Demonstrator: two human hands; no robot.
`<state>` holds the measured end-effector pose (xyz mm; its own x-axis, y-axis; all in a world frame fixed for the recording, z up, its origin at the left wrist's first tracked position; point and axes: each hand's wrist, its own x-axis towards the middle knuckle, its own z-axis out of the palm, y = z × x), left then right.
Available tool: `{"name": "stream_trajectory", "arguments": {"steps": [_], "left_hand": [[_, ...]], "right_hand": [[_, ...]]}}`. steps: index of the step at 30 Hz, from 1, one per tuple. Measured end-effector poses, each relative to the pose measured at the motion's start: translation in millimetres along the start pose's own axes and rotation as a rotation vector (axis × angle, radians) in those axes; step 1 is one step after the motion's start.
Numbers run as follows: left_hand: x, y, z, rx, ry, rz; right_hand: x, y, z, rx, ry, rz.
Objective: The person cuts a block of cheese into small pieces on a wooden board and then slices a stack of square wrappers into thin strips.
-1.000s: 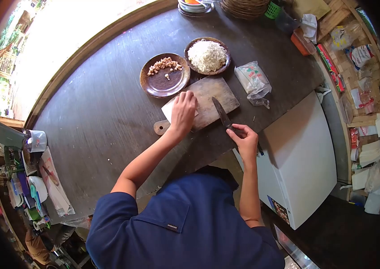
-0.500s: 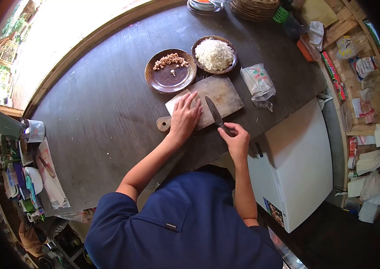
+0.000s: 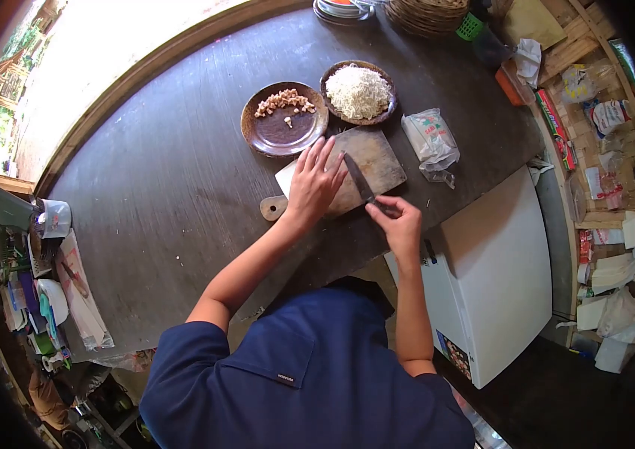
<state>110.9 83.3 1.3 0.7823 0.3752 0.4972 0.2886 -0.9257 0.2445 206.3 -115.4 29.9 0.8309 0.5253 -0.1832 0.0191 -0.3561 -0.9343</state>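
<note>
My left hand [image 3: 316, 185] lies over the left half of a wooden cutting board [image 3: 379, 159], its fingers stretched out towards the plates. Whatever may be under the palm is hidden. In my right hand [image 3: 400, 223] is a kitchen knife [image 3: 359, 179], gripped by its dark handle. Its blade slants across the board, with the tip close to my left fingertips. Just beyond the board stands a brown plate [image 3: 265, 139] with small pinkish-brown diced pieces [image 3: 286, 100]. Beside it, a dark bowl [image 3: 391, 109] is heaped with pale shreds [image 3: 357, 91].
A plastic-wrapped packet [image 3: 431, 138] lies right of the board. Stacked plates [image 3: 342, 10] and woven trays [image 3: 423, 16] stand at the far edge. A white fridge [image 3: 493, 262] stands at the right, below the dark table [image 3: 160, 179]. Another knife [image 3: 75, 280] lies at the left edge.
My left hand has shifted slightly up and to the right, its fingers straighter. My right hand has turned a little, and the knife tip has moved up, nearer the left fingers.
</note>
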Motion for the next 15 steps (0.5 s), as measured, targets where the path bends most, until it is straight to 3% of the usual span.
{"name": "stream_trajectory", "arguments": {"steps": [3, 7, 10, 12, 14, 15], "left_hand": [[48, -7, 9, 0.022, 0.049, 0.05], [108, -23, 28, 0.049, 0.08, 0.032], [104, -27, 12, 0.013, 0.111, -0.018], [73, -25, -10, -0.232, 0.027, -0.113], [36, -20, -30, -0.228, 0.057, -0.158], [19, -18, -41, -0.187, 0.042, -0.222]], "right_hand": [[39, -26, -11, -0.021, 0.038, -0.105], [89, -58, -11, -0.627, 0.26, -0.518], [92, -56, -13, -0.615, 0.355, -0.526], [78, -42, -16, -0.553, 0.32, -0.401], [68, -19, -24, -0.346, 0.245, -0.24], [65, -12, -28, -0.412, 0.239, -0.189]]}}
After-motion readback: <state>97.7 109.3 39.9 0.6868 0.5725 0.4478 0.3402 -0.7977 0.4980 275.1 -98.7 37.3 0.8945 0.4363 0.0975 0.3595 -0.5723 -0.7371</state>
